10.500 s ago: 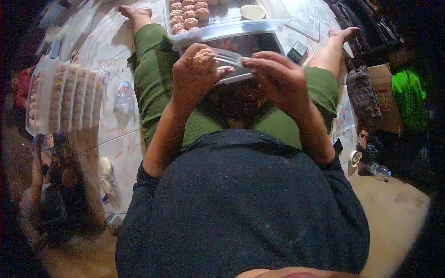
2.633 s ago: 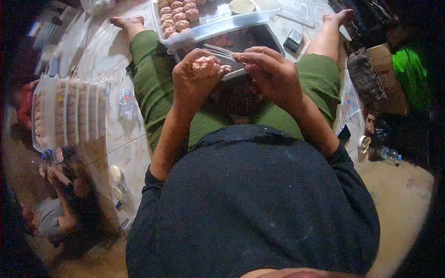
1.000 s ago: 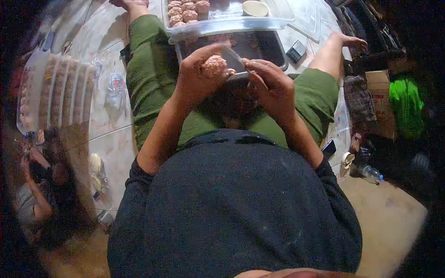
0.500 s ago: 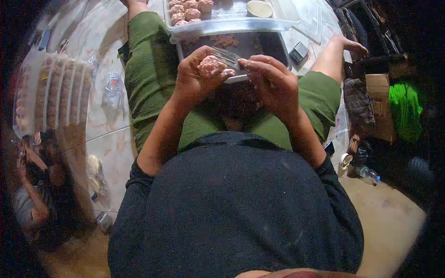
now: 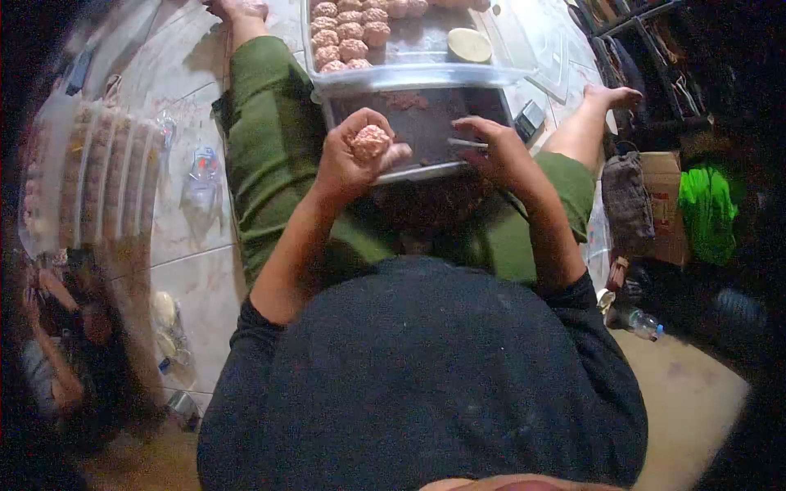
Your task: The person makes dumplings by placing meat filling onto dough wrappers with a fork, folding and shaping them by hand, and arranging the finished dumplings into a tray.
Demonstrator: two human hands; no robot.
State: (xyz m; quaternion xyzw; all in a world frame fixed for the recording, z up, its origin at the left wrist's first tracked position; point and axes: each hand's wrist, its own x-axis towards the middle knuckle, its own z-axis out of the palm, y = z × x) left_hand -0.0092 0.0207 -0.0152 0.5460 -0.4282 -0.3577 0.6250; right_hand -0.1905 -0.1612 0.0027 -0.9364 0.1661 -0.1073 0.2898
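Note:
My left hand (image 5: 350,159) is closed around a pink, rough-surfaced ball (image 5: 371,142) that looks like a raw meatball, with the ball showing on top of the curled fingers. My right hand (image 5: 494,147) is apart from it, to the right, pinching a fork (image 5: 467,144); the fork is seen nearly edge-on and partly hidden by the fingers. Both hands are over a dark tray (image 5: 434,114) with pink crumbs (image 5: 404,100) at its far side. Beyond it, a clear plastic box (image 5: 393,78) holds rows of similar balls (image 5: 350,31) and a pale round disc (image 5: 469,45).
Stacked clear containers (image 5: 90,176) of balls stand at the left, with another person's arm (image 5: 57,352) below them. A small scale-like device (image 5: 530,119) lies right of the tray. A cardboard box (image 5: 661,204), green cloth (image 5: 708,213) and plastic bottle (image 5: 645,324) are at the right.
The fork has come away from the ball as my right hand moved right and slightly down. My left hand still holds the ball. The view has shifted, showing more of the box.

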